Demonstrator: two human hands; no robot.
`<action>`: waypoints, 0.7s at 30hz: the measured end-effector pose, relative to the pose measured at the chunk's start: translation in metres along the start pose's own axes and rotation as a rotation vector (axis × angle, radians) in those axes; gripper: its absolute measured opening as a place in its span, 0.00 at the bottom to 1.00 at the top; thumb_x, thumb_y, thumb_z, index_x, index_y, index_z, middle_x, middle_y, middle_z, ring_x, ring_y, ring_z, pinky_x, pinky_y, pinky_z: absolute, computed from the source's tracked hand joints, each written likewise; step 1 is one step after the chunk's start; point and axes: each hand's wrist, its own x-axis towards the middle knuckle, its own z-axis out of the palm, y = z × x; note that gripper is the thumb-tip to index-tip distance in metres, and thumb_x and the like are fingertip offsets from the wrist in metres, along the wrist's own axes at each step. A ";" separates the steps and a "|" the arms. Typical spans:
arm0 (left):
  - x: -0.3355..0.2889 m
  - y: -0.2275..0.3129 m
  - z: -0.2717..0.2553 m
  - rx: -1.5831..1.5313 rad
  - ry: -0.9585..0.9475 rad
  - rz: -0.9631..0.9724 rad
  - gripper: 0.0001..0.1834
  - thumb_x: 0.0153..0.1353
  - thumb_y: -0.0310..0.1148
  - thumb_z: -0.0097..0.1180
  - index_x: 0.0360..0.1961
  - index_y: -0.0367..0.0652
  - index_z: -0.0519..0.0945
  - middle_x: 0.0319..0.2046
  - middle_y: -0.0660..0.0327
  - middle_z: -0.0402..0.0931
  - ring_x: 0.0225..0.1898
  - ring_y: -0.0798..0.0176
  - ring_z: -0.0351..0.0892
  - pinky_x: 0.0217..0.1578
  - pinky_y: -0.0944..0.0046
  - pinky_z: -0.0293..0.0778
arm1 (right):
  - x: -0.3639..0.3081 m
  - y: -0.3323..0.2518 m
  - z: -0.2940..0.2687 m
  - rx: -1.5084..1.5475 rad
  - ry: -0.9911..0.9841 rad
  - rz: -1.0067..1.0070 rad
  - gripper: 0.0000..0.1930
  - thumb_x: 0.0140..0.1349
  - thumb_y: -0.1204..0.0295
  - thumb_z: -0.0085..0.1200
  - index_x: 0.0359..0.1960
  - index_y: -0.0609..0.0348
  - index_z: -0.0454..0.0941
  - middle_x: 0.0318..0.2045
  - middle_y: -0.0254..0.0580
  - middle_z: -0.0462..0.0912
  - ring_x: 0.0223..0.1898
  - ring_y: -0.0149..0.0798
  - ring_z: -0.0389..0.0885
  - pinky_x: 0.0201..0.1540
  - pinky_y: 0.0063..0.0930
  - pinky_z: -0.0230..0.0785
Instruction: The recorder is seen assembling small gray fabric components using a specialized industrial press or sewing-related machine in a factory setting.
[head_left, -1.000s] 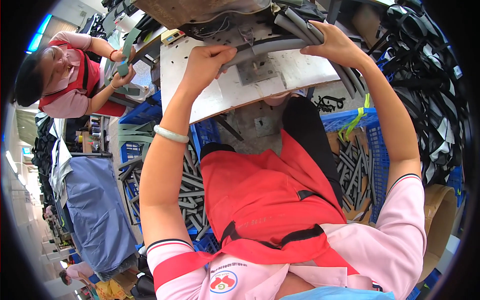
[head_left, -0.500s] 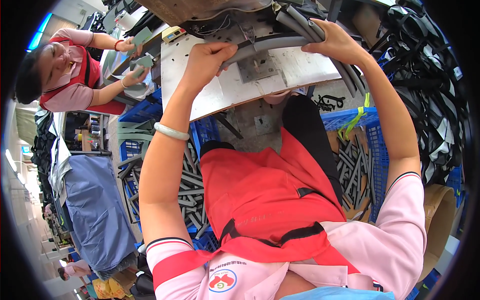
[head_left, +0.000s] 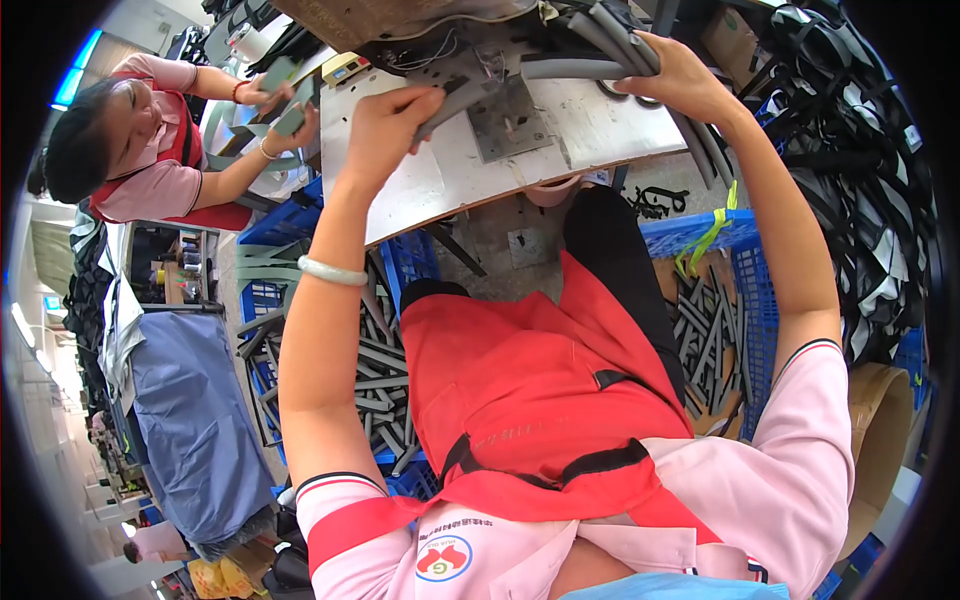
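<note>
My left hand (head_left: 398,130) is closed on a short grey strip (head_left: 458,104) with a dark edge, held over the left side of the metal plate (head_left: 508,118). My right hand (head_left: 684,82) grips several long grey strips (head_left: 602,38). From its fingers one strip end (head_left: 570,68) points left toward the plate, and others hang down past the table's right end. A gap separates this end from the piece in my left hand. The plate lies on a white worktable (head_left: 400,200) under a machine (head_left: 400,18), whose working part is hard to make out.
Blue crates with many short grey strips (head_left: 375,380) stand left and right (head_left: 757,300) of my legs. Black and grey straps (head_left: 850,160) are heaped at the right. At the left a co-worker (head_left: 165,150) handles grey-green pieces (head_left: 290,120). A small yellow box (head_left: 345,68) sits at the table's back left.
The grey strip that ran unbroken between my hands is now in two pieces. My left hand has drawn left and slightly down with the short piece. My right hand has shifted slightly right.
</note>
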 end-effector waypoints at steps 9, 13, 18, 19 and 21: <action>-0.063 -0.024 0.001 -0.157 -0.044 -0.172 0.16 0.67 0.39 0.57 0.44 0.34 0.82 0.22 0.63 0.78 0.20 0.73 0.74 0.23 0.75 0.69 | -0.104 0.008 0.012 0.036 -0.012 0.184 0.27 0.51 0.69 0.65 0.52 0.69 0.73 0.37 0.49 0.81 0.38 0.37 0.78 0.48 0.31 0.69; -0.086 -0.042 0.018 -0.294 -0.099 -0.164 0.14 0.69 0.37 0.54 0.42 0.34 0.80 0.27 0.62 0.80 0.25 0.71 0.78 0.31 0.72 0.73 | -0.193 0.083 0.024 0.099 -0.038 0.392 0.32 0.50 0.66 0.66 0.57 0.63 0.70 0.43 0.52 0.81 0.45 0.42 0.79 0.53 0.33 0.69; -0.100 -0.036 0.034 -0.441 -0.208 -0.218 0.12 0.67 0.36 0.56 0.41 0.36 0.80 0.27 0.63 0.80 0.26 0.75 0.74 0.30 0.75 0.68 | -0.266 0.131 0.023 -0.474 -0.114 0.503 0.31 0.51 0.67 0.65 0.58 0.58 0.70 0.44 0.49 0.81 0.48 0.44 0.79 0.56 0.34 0.68; -0.102 -0.034 0.038 -0.445 -0.208 -0.219 0.12 0.67 0.36 0.56 0.41 0.36 0.80 0.27 0.63 0.80 0.26 0.75 0.74 0.30 0.75 0.68 | -0.258 0.121 0.027 -0.283 -0.040 0.510 0.29 0.52 0.68 0.64 0.57 0.57 0.71 0.44 0.48 0.81 0.48 0.44 0.79 0.55 0.34 0.69; -0.106 -0.030 0.046 -0.406 -0.220 -0.204 0.11 0.65 0.35 0.59 0.40 0.37 0.80 0.27 0.65 0.80 0.26 0.76 0.72 0.28 0.75 0.66 | -0.235 0.100 0.037 0.076 0.080 0.416 0.20 0.57 0.72 0.61 0.53 0.59 0.75 0.41 0.45 0.82 0.44 0.38 0.80 0.50 0.30 0.71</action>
